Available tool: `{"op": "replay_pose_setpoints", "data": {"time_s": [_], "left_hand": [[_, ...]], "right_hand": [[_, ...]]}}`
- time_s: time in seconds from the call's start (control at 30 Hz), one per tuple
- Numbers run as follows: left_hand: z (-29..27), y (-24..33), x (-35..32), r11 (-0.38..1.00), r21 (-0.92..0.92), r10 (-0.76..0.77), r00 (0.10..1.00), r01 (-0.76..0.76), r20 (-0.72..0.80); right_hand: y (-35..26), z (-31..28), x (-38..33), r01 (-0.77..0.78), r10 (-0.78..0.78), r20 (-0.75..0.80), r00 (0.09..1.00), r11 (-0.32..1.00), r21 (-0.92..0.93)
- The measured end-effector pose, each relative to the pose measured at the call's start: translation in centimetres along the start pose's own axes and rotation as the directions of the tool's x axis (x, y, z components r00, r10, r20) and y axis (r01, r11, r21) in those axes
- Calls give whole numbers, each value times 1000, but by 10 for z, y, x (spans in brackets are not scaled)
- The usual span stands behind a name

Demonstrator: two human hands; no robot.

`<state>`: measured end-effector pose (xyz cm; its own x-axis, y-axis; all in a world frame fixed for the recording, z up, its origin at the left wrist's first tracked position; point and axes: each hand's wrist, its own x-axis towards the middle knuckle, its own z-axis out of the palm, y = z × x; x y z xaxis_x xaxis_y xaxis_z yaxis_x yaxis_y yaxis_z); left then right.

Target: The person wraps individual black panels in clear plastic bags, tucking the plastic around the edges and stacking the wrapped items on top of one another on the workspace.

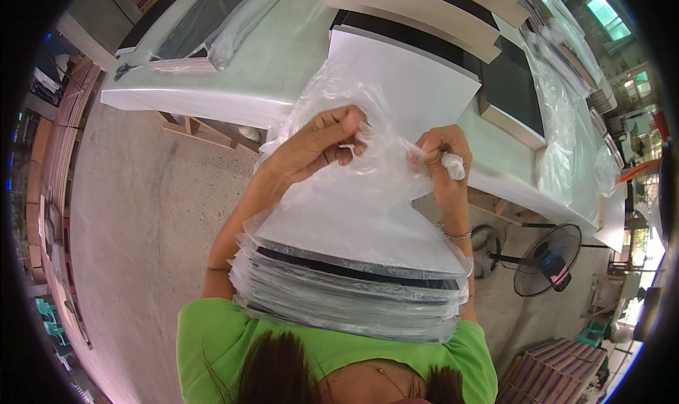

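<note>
Thin, clear plastic film [371,153] is bunched between my two hands. My left hand [322,142] pinches it on the left side. On the right, my right hand [447,156] is closed on the film too, and a crumpled white wad [453,166] shows at its fingers. Close to my chest, between my forearms, is a stack of flat panels in clear plastic [346,291], with dark and grey edges. Beyond my hands lies a stack of white-faced boards [410,79], partly covered by the film at its left.
The white-covered table [276,86] runs across the front. It bears black-faced boards [516,86], a plastic-wrapped dark panel [212,22], scissors [127,70] and tall board stacks [424,12]. A fan [548,260] stands at the right; more stacked boards [555,369] are at lower right.
</note>
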<state>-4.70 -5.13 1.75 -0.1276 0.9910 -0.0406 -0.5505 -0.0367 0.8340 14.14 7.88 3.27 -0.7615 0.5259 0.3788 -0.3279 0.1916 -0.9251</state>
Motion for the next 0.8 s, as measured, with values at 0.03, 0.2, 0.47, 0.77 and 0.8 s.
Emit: {"op": "replay_pose_setpoints", "data": {"time_s": [0.03, 0.2, 0.47, 0.77, 0.8], "left_hand": [[-2, 2, -2, 999, 27, 40, 992, -37, -116], [-11, 19, 3, 462, 872, 733, 623, -162, -272], [21, 13, 18, 261, 887, 351, 893, -381, 280], [11, 23, -2, 916, 228, -392, 852, 329, 347], [5, 21, -8, 895, 368, -405, 803, 252, 436]], "right_hand": [[-3, -4, 1, -30, 30, -6, 1000, 999, -25], [-9, -17, 7, -114, 115, -8, 993, 982, -153], [-7, -20, 5, -472, 486, 191, 853, 874, -116], [31, -80, -36, -379, 227, 303, 926, 563, 735], [26, -72, -33, -416, 320, 296, 900, 430, 801]]}}
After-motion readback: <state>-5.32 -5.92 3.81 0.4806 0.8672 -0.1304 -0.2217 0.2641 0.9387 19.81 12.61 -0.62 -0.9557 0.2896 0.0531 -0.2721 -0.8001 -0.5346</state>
